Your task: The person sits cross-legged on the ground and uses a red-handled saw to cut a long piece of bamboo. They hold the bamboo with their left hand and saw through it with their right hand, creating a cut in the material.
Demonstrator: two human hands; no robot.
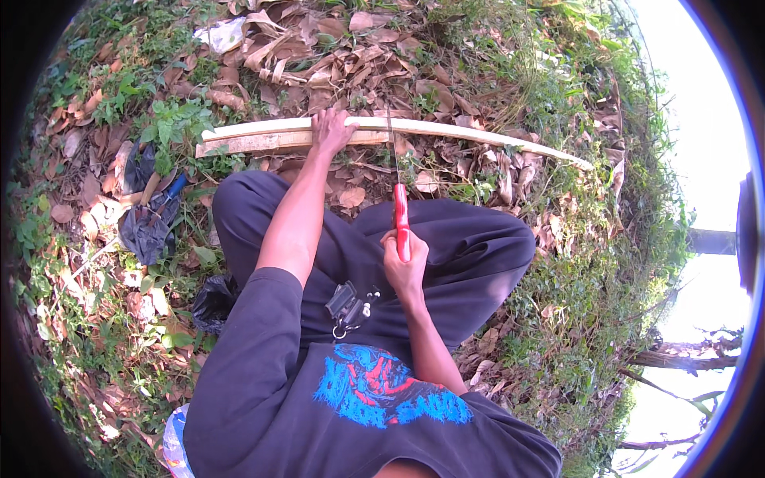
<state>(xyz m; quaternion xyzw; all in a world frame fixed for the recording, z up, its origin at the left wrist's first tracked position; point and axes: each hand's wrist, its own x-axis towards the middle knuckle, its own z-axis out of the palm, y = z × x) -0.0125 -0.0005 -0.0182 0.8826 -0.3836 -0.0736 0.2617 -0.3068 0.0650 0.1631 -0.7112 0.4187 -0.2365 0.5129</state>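
A long pale wooden strip (470,133) lies across the ground beyond my crossed legs. A shorter wooden piece (255,143) lies along its near side, its right end close to the saw blade. My left hand (330,132) grips both from above, left of the blade, fingers over the far edge. My right hand (406,259) is closed around the red handle of a handsaw (401,205). The thin blade points away from me and crosses the long strip. Whether its teeth are in the wood is too small to tell.
Dry leaves (319,48) and green weeds cover the ground. At the left lie a black plastic bag (147,235) and a blue-handled tool (176,186). Another black bag (213,303) sits by my left leg. Keys (345,307) rest at my lap. A white scrap (221,36) lies far left.
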